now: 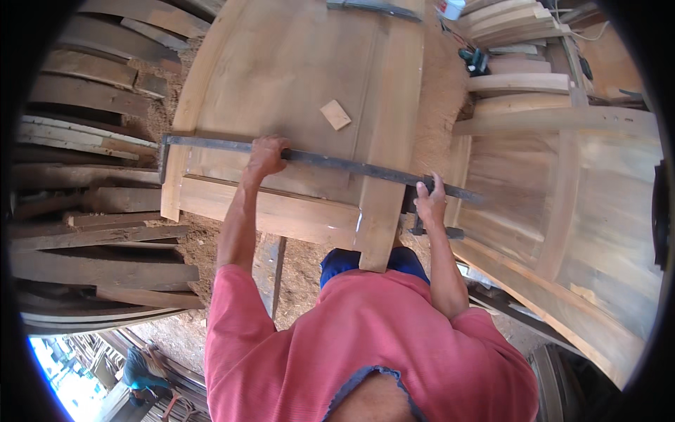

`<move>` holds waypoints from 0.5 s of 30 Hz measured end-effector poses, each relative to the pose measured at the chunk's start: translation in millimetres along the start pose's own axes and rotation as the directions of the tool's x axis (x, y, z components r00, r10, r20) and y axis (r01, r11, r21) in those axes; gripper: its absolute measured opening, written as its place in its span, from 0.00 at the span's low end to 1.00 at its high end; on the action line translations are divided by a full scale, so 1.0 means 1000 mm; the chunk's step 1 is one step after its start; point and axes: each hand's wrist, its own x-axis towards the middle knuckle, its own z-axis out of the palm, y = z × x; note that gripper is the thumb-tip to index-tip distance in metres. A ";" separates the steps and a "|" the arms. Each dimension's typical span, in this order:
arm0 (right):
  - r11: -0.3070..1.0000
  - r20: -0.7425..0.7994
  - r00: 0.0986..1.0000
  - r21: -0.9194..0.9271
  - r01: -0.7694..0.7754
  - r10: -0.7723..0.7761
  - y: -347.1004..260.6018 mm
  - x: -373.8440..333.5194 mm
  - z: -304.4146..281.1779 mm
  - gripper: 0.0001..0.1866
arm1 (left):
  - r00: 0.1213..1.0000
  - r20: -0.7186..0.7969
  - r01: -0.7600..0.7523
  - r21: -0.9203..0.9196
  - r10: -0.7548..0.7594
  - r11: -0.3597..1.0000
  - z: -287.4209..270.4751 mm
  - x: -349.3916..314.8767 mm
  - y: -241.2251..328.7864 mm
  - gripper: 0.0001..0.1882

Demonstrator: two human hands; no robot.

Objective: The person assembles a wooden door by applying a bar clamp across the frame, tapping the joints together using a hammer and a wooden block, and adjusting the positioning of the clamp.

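A long dark metal bar clamp (330, 161) lies across a wooden door panel (281, 84). Its fixed jaw (164, 160) sits at the panel's left edge. My left hand (268, 156) is wrapped round the bar left of the middle. Beyond the panel's right edge, my right hand (432, 200) grips the clamp at its sliding jaw, thumb and forefinger up by the bar. The jaw's lower part (441, 232) shows beneath that hand, with a gap to the wood. A small square wood block (335, 114) rests on the panel, ahead of the bar.
Another dark clamp (373, 7) crosses the panel's far end. Stacked boards (84, 144) line the left side. To the right stands another framed wooden panel (566, 204), with a green power tool (474, 61) and curved timber (517, 84) beyond. Sawdust covers the floor.
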 end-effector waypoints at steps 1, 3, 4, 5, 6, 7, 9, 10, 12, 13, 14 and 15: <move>0.991 -0.065 0.992 -0.086 0.104 -0.110 0.015 0.007 0.002 0.31 | 0.999 -0.034 -0.034 -0.020 0.033 0.999 0.001 0.004 0.000 0.18; 0.986 -0.025 0.989 -0.094 0.141 -0.144 0.011 0.005 0.018 0.29 | 0.995 -0.095 -0.016 -0.059 0.011 0.998 0.022 -0.006 -0.025 0.14; 0.991 -0.029 0.994 -0.093 0.098 -0.101 0.018 0.006 0.016 0.28 | 0.995 -0.093 -0.023 -0.046 0.019 0.999 0.010 0.000 -0.010 0.14; 0.974 -0.022 0.977 -0.086 0.211 -0.213 0.006 -0.004 0.020 0.28 | 0.987 -0.160 -0.010 0.013 0.012 1.000 0.014 -0.007 -0.020 0.16; 0.995 0.037 0.995 0.013 0.096 -0.096 -0.010 -0.013 0.021 0.28 | 0.984 -0.176 0.007 0.042 0.001 0.999 0.013 -0.011 -0.026 0.18; 0.995 0.097 0.995 0.098 -0.031 0.021 -0.028 -0.023 0.022 0.28 | 0.985 -0.166 0.045 0.026 -0.040 0.999 0.012 -0.017 -0.033 0.19; 0.990 -0.047 0.992 0.066 0.121 -0.118 0.011 -0.009 0.019 0.28 | 0.983 -0.172 0.067 0.004 -0.065 0.998 0.006 -0.013 -0.033 0.20; 0.993 -0.063 0.997 0.107 0.054 -0.047 -0.003 -0.016 0.018 0.28 | 0.988 -0.124 0.094 -0.018 -0.096 0.995 0.007 -0.023 -0.039 0.20; 0.994 -0.098 0.991 -0.065 0.083 -0.089 0.020 0.005 -0.001 0.29 | 0.990 -0.103 0.089 -0.043 -0.093 0.995 -0.004 -0.013 -0.040 0.20; 1.000 -0.055 0.998 -0.018 -0.021 0.020 0.003 -0.001 -0.005 0.30 | 0.985 -0.126 0.123 0.030 -0.118 0.992 -0.009 -0.013 -0.046 0.19; 0.999 -0.062 0.998 -0.042 -0.027 0.024 -0.001 0.001 -0.011 0.29 | 0.984 -0.141 0.122 0.081 -0.109 0.989 -0.007 -0.005 -0.037 0.18; 0.995 -0.064 0.997 -0.089 -0.047 0.041 -0.002 0.004 -0.016 0.29 | 0.985 -0.140 0.119 0.114 -0.103 0.986 0.007 -0.005 -0.024 0.17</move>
